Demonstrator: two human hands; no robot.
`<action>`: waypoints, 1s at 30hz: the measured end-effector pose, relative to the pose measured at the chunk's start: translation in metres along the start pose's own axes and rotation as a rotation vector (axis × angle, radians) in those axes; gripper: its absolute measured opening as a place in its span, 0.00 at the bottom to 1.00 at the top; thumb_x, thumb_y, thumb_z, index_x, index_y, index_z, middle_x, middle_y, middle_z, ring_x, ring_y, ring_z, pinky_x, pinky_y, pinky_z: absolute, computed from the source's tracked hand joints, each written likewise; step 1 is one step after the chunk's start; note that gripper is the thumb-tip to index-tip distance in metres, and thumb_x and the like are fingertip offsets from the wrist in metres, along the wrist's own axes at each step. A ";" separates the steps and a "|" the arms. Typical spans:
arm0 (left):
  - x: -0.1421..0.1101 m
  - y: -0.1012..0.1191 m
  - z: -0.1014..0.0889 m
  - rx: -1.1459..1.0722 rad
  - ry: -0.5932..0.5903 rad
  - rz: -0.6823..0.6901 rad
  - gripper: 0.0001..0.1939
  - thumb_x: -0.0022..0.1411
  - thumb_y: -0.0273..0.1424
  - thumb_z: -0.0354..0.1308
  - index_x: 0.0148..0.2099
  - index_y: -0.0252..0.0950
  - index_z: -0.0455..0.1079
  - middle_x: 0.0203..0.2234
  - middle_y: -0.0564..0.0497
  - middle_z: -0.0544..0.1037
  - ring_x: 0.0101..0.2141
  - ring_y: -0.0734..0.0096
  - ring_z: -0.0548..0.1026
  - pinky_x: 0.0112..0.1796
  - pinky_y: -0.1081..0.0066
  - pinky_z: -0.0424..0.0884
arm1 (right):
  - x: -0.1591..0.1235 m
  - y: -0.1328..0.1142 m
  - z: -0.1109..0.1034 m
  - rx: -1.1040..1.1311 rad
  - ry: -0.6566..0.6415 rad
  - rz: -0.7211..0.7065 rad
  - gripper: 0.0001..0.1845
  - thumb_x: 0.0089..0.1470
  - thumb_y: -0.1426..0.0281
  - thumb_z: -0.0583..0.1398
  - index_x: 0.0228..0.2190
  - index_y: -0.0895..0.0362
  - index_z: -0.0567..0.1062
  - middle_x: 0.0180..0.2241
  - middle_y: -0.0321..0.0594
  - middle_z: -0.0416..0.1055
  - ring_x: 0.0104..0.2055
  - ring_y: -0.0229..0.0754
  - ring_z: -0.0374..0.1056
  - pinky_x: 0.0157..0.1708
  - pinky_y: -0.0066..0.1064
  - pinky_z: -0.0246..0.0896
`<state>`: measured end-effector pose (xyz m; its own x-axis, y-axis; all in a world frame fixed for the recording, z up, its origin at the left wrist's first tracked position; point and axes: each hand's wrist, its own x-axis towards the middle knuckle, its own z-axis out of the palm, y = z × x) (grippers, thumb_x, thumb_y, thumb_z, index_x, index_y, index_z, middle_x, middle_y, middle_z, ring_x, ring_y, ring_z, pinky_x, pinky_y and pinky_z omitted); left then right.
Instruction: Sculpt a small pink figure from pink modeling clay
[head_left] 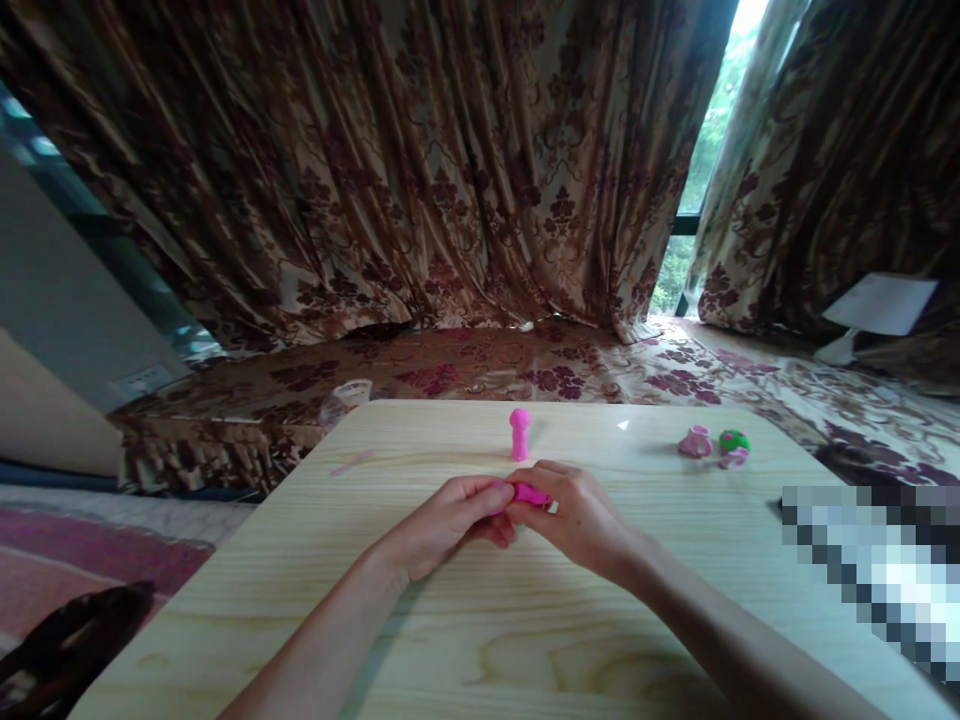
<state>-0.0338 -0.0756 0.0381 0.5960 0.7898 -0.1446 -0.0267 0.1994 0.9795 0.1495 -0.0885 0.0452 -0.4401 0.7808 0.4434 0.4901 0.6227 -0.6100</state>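
Note:
Between my two hands is a lump of bright pink modelling clay (pixel 531 494), partly covered by the fingers. My left hand (pixel 472 505) pinches its left side with the thumb on top. Fingers of my right hand (pixel 574 505) close round it from the right. Just beyond the hands a pink clay figure (pixel 520 434) stands upright on the table, a rounded knob on top of a short column. Neither hand touches that figure.
On the pale wooden table (pixel 450 640), light pink pieces (pixel 696 441) and a green ball with pink spots (pixel 735 441) sit at the back right. A thin pink strip (pixel 352 462) lies at left. A clear plastic tub (pixel 345 398) stands behind the left corner. A blurred-out object (pixel 885 580) is at right.

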 end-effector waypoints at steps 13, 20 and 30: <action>0.005 -0.001 0.003 0.017 0.116 -0.004 0.13 0.56 0.38 0.56 0.30 0.31 0.70 0.22 0.52 0.70 0.23 0.76 0.67 0.27 0.75 0.62 | -0.003 0.013 0.005 0.290 0.035 0.315 0.12 0.53 0.66 0.55 0.26 0.57 0.77 0.17 0.31 0.63 0.20 0.31 0.57 0.20 0.22 0.50; 0.003 0.000 0.000 -0.074 0.138 -0.032 0.14 0.58 0.39 0.54 0.30 0.32 0.69 0.21 0.52 0.69 0.21 0.77 0.66 0.24 0.74 0.63 | -0.006 0.015 -0.007 0.235 -0.029 0.242 0.24 0.53 0.61 0.57 0.50 0.55 0.67 0.27 0.36 0.72 0.25 0.35 0.65 0.26 0.25 0.60; 0.006 0.000 0.011 0.206 0.104 0.068 0.17 0.60 0.42 0.49 0.32 0.32 0.69 0.23 0.51 0.72 0.25 0.74 0.68 0.28 0.73 0.65 | -0.006 0.008 -0.004 0.088 0.023 0.124 0.09 0.54 0.70 0.55 0.29 0.57 0.74 0.27 0.37 0.71 0.29 0.35 0.66 0.32 0.26 0.59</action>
<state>-0.0210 -0.0773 0.0386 0.5122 0.8550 -0.0809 0.1066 0.0302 0.9938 0.1592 -0.0881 0.0406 -0.3626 0.8529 0.3755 0.4711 0.5154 -0.7158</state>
